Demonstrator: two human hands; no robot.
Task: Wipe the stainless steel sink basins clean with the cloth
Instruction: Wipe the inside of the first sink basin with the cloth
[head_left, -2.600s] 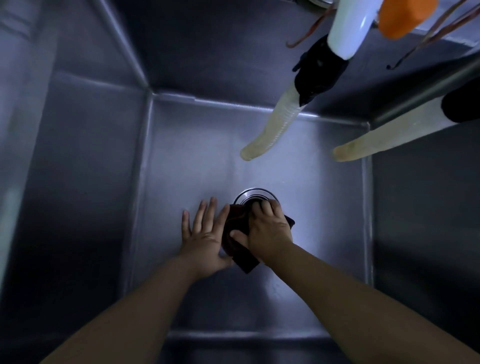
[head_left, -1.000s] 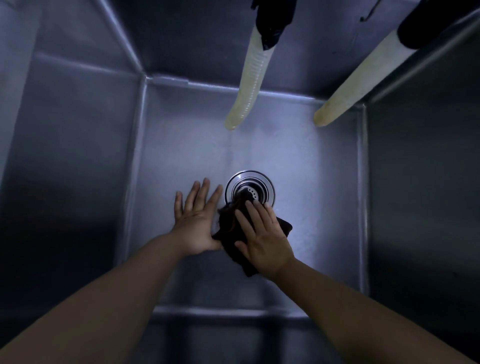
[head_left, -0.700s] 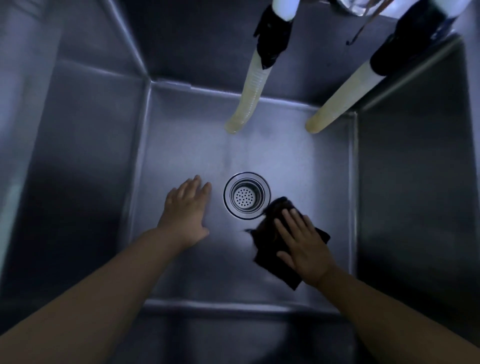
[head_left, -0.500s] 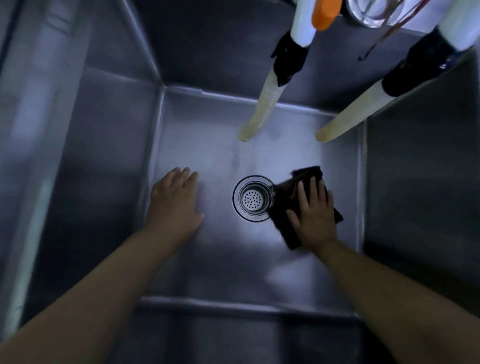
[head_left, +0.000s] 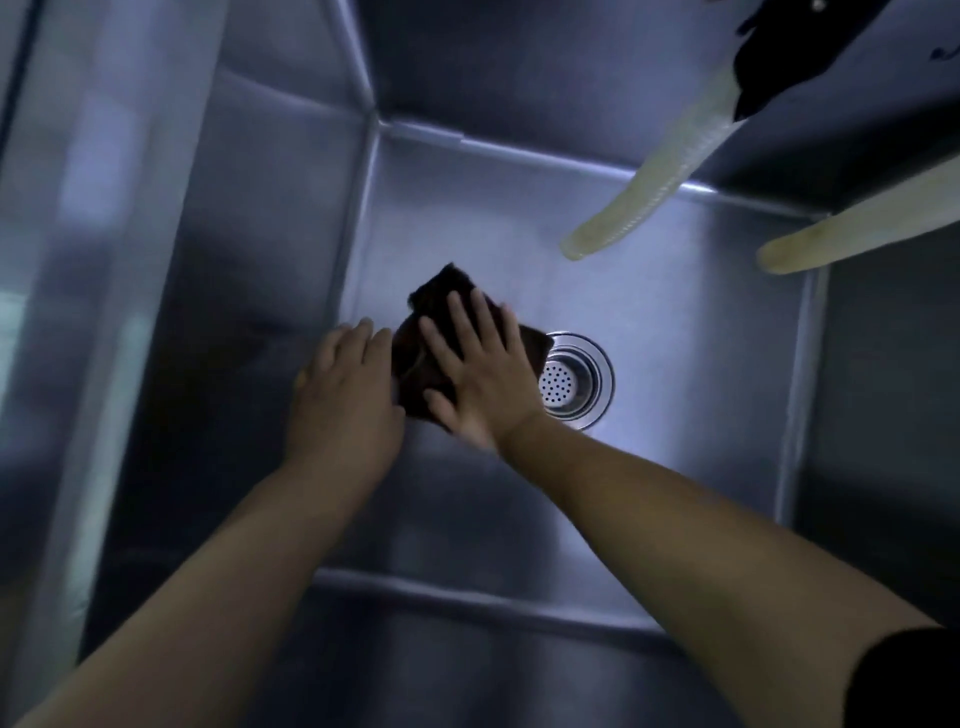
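I look down into a deep stainless steel sink basin (head_left: 675, 322). A dark brown cloth (head_left: 441, 296) lies on the basin floor just left of the round drain strainer (head_left: 569, 382). My right hand (head_left: 480, 371) lies flat on the cloth with fingers spread, pressing it down and covering most of it. My left hand (head_left: 345, 392) rests palm down on the basin floor right beside the cloth, touching its left edge, fingers together and holding nothing.
Two pale flexible hoses (head_left: 649, 192) (head_left: 857, 228) hang down over the far right of the basin, with black fittings (head_left: 779, 57) at their tops. Steel walls enclose the basin, the left wall (head_left: 249, 249) close to my left hand.
My right hand has slid the cloth from the right of the drain over to its left, up against my left hand. The view has shifted, so the drain now sits further right.
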